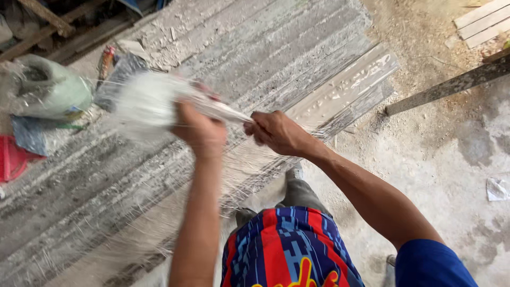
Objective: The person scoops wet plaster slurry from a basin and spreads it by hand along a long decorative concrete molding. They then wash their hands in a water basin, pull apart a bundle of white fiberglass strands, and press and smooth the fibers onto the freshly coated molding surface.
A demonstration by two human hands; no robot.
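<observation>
A bundle of white, hair-thin glassy fibres (pixel 159 103) is held just left of the frame's centre, above a long grey plaster-crusted slab (pixel 297 58) that runs from lower left to upper right. The left hand (pixel 199 130) is closed around the bundle where it narrows; the right hand (pixel 276 133) is clenched on the tight twisted end just beside it. The two fists are nearly touching. Beyond the left fist the fibres are fanned out in a blurred white puff, and loose strands are seen trailing down across the slab towards the lower left.

To be done well, as it is judged here, the strands would be kept taut between the fists, pulled apart evenly, and spread in a thin layer, not in clumps.

Now the count. Two hands, both gripping. One fibre bundle. One pale green sack (pixel 50 90) at the upper left edge, crumpled and open-mouthed. One red plastic piece (pixel 13 159) at the left edge below it, only partly seen. One white moulded strip with raised ornament (pixel 345 82) lying along the slab's right side. One grey bar (pixel 451 85) laid across the dusty floor at upper right. Pale wooden boards (pixel 483 21) are stacked in the top right corner; three can be made out.
</observation>
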